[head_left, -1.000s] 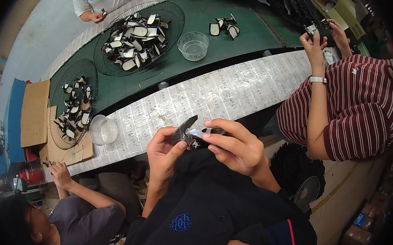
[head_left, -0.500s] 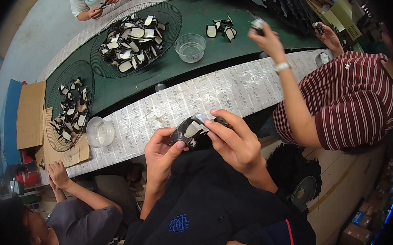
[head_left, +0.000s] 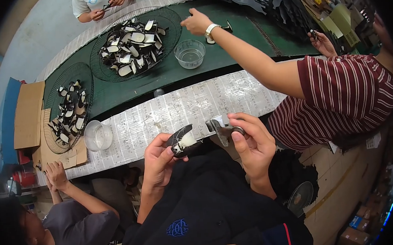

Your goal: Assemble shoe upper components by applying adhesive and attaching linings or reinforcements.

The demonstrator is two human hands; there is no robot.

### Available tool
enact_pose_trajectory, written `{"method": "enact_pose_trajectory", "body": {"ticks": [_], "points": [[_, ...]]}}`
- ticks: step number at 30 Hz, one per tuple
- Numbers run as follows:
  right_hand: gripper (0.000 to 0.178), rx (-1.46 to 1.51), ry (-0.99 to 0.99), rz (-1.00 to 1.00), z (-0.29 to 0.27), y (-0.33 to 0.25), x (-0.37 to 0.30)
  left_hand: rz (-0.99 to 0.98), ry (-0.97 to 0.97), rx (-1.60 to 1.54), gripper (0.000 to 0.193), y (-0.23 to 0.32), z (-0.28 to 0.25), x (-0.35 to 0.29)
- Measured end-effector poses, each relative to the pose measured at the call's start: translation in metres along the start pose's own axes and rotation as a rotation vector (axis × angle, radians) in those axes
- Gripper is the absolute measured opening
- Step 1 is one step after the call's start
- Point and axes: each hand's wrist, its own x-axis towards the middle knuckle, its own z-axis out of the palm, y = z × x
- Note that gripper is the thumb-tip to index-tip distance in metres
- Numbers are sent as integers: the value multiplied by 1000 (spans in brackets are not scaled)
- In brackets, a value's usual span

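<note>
My left hand [head_left: 159, 159] is closed round a curved black shoe piece [head_left: 176, 140] with a white lining, its thumb pressed at the near end. To the right of it, my right hand [head_left: 257, 148] pinches a dark grey piece [head_left: 226, 130] between thumb and fingers. That one has a flat, wide end toward the left and a ring-like dark end at the fingertips; its exact kind I cannot make out. A small gap separates the two pieces. Both are held above the near edge of the printed silvery table covering [head_left: 195, 104].
Beyond the covering runs a green work surface [head_left: 132, 87] with a wire basket [head_left: 174, 26] of similar pieces. A smaller basket [head_left: 91, 80] stands left, near clear tubs [head_left: 98, 136] [head_left: 190, 54]. A co-worker's arm [head_left: 251, 57] reaches across from the right; others sit left and opposite.
My right hand has drawn away to the right, bringing the dark grey piece off the black shoe piece. The right co-worker's arm has swung left toward the large basket.
</note>
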Motion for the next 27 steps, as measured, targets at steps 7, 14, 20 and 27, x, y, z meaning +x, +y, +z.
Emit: {"method": "enact_pose_trajectory", "body": {"ticks": [7,14,20,27], "points": [[22,18,-62,25,4,-9,-1,-5,36,7,27,1,2,1],[28,-71,-131,-92,17,-8,-1,-13,92,47,20,0,6,2],[31,-102,-158,-126,26,-6,-5,-13,109,67,19,-3,8,5],[30,-237,-124,-209,26,-1,-7,-16,120,68,18,-3,6,4]]}}
